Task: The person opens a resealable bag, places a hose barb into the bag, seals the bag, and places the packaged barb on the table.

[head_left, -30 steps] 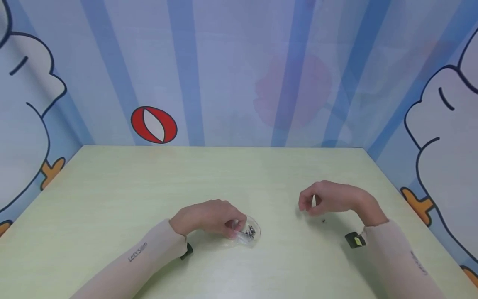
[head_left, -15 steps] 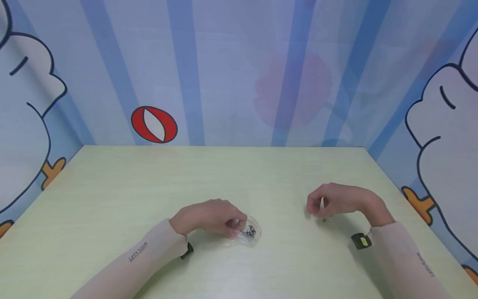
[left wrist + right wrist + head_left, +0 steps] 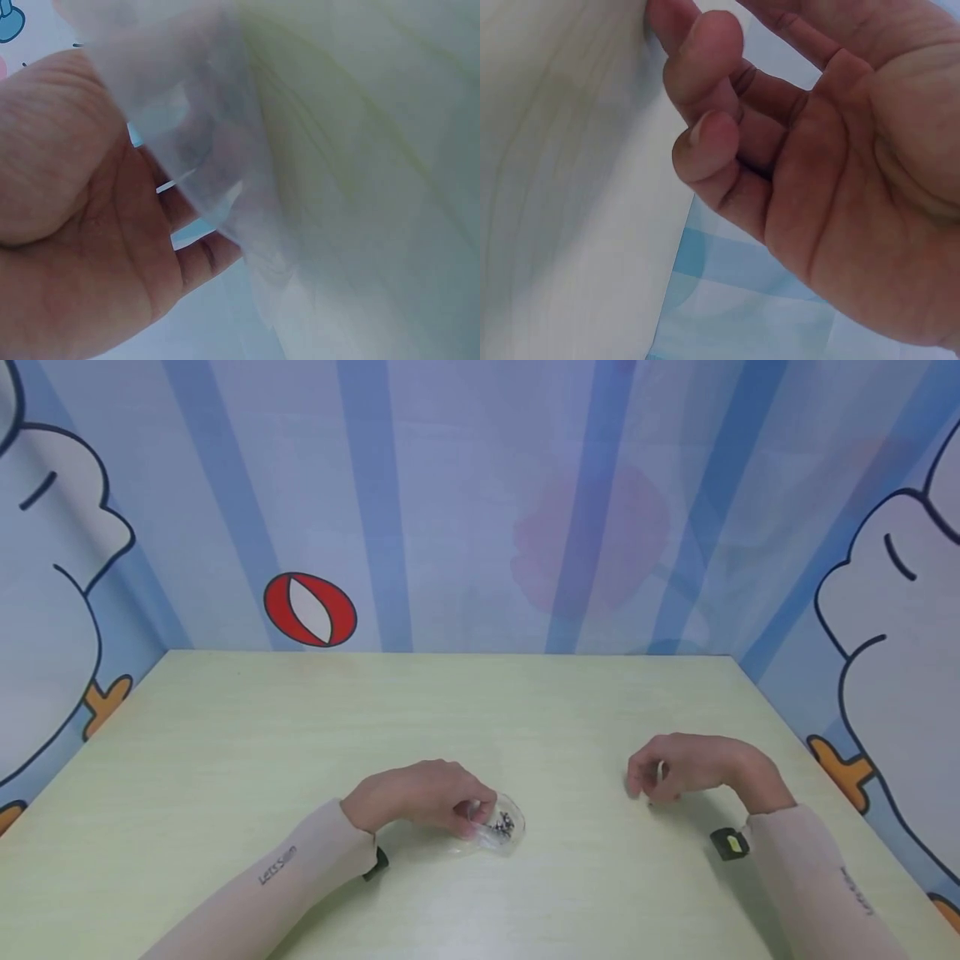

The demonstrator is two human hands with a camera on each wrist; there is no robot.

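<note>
My left hand point(image 3: 431, 795) pinches the edge of a clear plastic bag point(image 3: 510, 843), which lies on the table. Inside the bag is a cluster of small dark pieces point(image 3: 504, 825), too small to identify. Up close in the left wrist view, the translucent bag point(image 3: 217, 142) covers part of the fingers. My right hand point(image 3: 686, 766) is low over the table to the right, its fingers loosely bent and the thumb and index tips slightly apart. A tiny dark piece point(image 3: 650, 804) lies by those fingertips. In the right wrist view, the fingers point(image 3: 705, 67) are bent; the thumb's tip is outside the frame.
The pale wooden table point(image 3: 337, 718) reaches back to a blue striped backdrop point(image 3: 465, 527) with cartoon figures on it. A small dark device point(image 3: 729, 843) is strapped at the right wrist, and another point(image 3: 377, 863) at the left.
My right hand has shifted right and slightly toward me, so its fingertips are now by the tiny dark piece. The left hand and the bag have stayed in place.
</note>
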